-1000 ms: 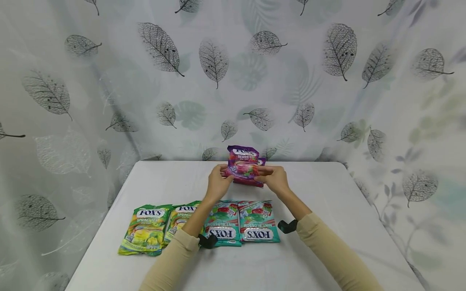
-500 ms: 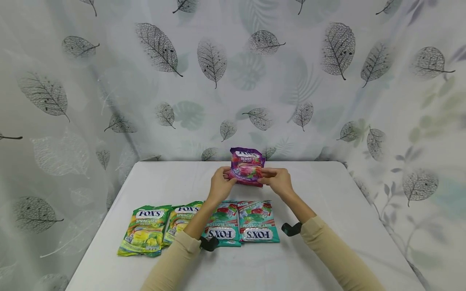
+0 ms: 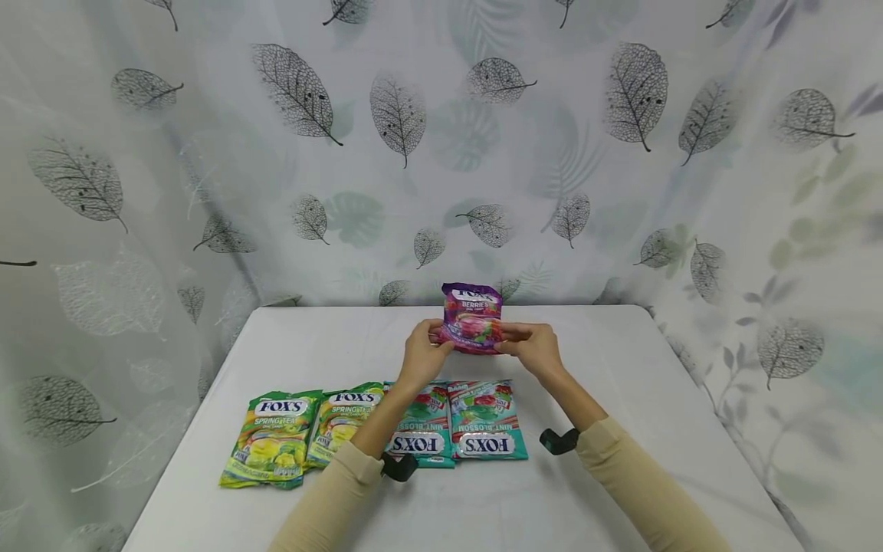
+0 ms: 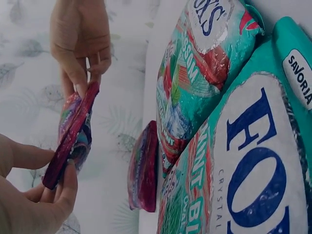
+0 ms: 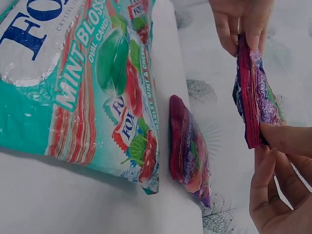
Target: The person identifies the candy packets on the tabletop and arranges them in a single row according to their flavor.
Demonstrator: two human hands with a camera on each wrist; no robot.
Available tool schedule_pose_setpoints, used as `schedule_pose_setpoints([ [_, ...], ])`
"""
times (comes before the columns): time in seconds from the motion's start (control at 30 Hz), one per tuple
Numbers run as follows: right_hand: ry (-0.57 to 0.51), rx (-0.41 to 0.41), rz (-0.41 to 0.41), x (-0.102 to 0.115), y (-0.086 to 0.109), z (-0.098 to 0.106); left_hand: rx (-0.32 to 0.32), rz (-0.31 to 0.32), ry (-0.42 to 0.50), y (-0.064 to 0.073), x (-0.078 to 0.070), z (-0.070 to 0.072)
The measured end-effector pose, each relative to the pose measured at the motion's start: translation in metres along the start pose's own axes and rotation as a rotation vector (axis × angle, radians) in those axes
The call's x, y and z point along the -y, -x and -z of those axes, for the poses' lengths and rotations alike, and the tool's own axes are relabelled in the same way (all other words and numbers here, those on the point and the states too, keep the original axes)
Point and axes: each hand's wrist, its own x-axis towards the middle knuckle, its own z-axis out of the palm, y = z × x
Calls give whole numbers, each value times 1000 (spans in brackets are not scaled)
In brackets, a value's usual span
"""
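A purple bag of Fox's Berries candy [image 3: 472, 318] is held up between both hands near the table's far edge. My left hand [image 3: 424, 354] pinches its left side, and my right hand [image 3: 536, 349] pinches the right side, thumbs toward me. Both wrist views show the bag's bottom seam edge-on, raised off the table. Beneath it, a second purple candy bag [image 5: 187, 148] lies on the table; in the head view the held one hides it. Nearer to me are two teal Mint Blossom bags [image 3: 487, 420], the left one partly covered by my left forearm.
Two yellow-green Spring Tea candy bags [image 3: 272, 438] lie to the left on the white table [image 3: 607, 368]; the right one is partly behind my left arm. A leaf-print curtain [image 3: 476, 153] hangs behind the table and along both sides.
The held berries bag has shifted slightly right and down in the head view, with both hands moving along. The second purple bag, partly visible behind it earlier, is now hidden there.
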Motion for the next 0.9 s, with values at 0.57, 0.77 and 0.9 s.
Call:
schedule_pose_setpoints([
  [0.57, 13, -9, -4, -9, 14, 13, 61, -21, 28, 12, -1, -11],
  [0.77, 20, -12, -15, -11, 21, 18, 80, -45, 8, 17, -5, -15],
  [0.9, 15, -13, -30, -14, 26, 22, 97, -62, 0, 20, -4, -18],
])
